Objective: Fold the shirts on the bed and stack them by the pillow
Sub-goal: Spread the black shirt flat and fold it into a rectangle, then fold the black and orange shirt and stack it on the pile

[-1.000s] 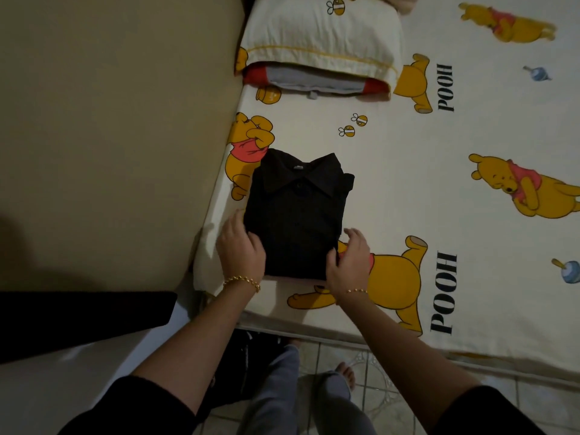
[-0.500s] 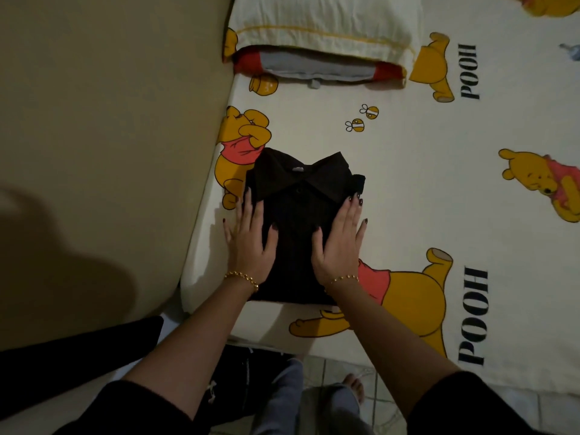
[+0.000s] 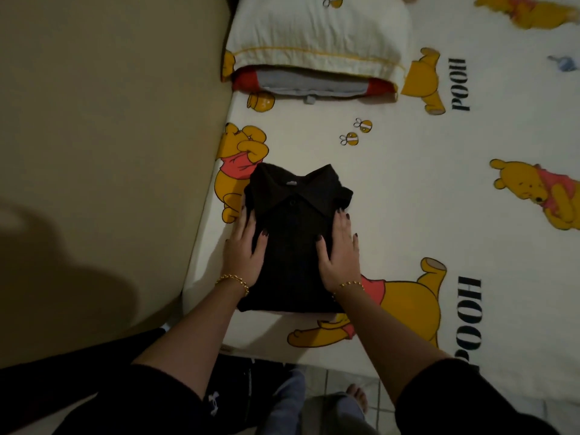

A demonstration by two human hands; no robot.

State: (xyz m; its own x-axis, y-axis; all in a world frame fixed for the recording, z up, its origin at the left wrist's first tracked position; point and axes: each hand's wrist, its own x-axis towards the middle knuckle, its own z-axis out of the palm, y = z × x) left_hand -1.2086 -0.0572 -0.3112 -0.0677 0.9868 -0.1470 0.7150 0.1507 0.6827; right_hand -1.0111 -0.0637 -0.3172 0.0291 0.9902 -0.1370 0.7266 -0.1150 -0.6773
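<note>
In the head view, your left hand (image 3: 243, 249) and your right hand (image 3: 340, 249) lie flat with straight fingers on the two sides of the folded black shirt (image 3: 295, 246) and grip nothing. The shirt rests on the bed (image 3: 408, 189), near its left edge and well apart from the pillow (image 3: 317, 29), where a red and grey garment (image 3: 314, 86) shows at the pillow's front. If you lift the shirt by one side only, I think the fold can open. Sliding it along the sheet could wrinkle the lower layers.
</note>
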